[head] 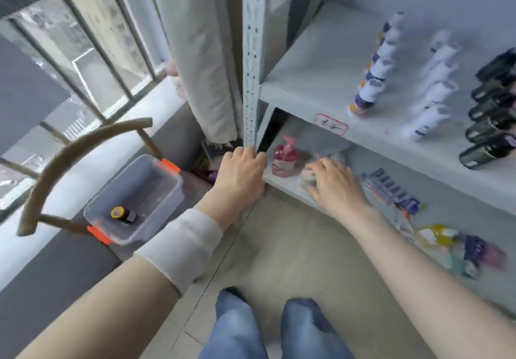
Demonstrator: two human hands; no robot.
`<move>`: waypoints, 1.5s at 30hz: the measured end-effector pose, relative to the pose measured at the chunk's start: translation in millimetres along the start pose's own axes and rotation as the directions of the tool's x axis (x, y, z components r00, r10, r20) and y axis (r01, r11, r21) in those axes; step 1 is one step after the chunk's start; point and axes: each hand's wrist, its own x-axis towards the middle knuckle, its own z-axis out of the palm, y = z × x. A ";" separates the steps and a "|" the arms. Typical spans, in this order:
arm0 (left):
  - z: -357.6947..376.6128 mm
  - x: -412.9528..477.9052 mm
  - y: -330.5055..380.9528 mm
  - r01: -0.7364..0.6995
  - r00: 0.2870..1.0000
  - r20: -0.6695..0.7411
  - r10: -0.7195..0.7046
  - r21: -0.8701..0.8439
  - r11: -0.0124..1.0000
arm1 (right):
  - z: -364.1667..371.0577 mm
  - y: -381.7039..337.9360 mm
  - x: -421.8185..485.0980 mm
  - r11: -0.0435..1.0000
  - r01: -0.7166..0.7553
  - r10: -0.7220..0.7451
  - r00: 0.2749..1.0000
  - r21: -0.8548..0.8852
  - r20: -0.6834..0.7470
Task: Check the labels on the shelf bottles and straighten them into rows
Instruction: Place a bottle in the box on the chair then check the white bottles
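Note:
A grey metal shelf unit (321, 99) stands ahead on the right. My left hand (241, 171) grips its perforated upright post (251, 65) near the lower shelf, a white band on the wrist. My right hand (332, 181) reaches onto the lower shelf with curled fingers over a small pale object (308, 175), beside a red pump bottle (284, 159); the picture is blurred and the hold is unclear. On the upper shelf stand a row of white-and-blue bottles (377, 68), a second row of white bottles (435, 82) and a row of black bottles (494, 107).
A clear plastic bin (156, 174) with orange clips sits on the window ledge at left, holding a small dark bottle (124, 215). A curved brown handle (69, 163) rises near it. Blue packets (391, 190) and mixed small items (458, 247) lie on the lower shelf. A curtain (201, 51) hangs by the post.

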 end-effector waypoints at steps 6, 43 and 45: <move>-22.3 32.1 215.5 -0.249 0.968 0.032 0.248 0.064 0.966 | -42.9 171.3 -129.5 0.961 -0.274 0.276 0.951 0.037 -0.136; 3.6 187.2 938.2 -0.776 0.628 -0.014 0.778 -0.097 0.624 | -139.4 796.1 -413.3 0.659 -0.752 0.746 0.656 -0.014 -0.116; 15.3 185.4 952.7 -0.722 0.685 -0.025 0.728 -0.154 0.674 | -133.1 816.6 -413.9 0.715 -0.699 0.694 0.713 -0.029 -0.098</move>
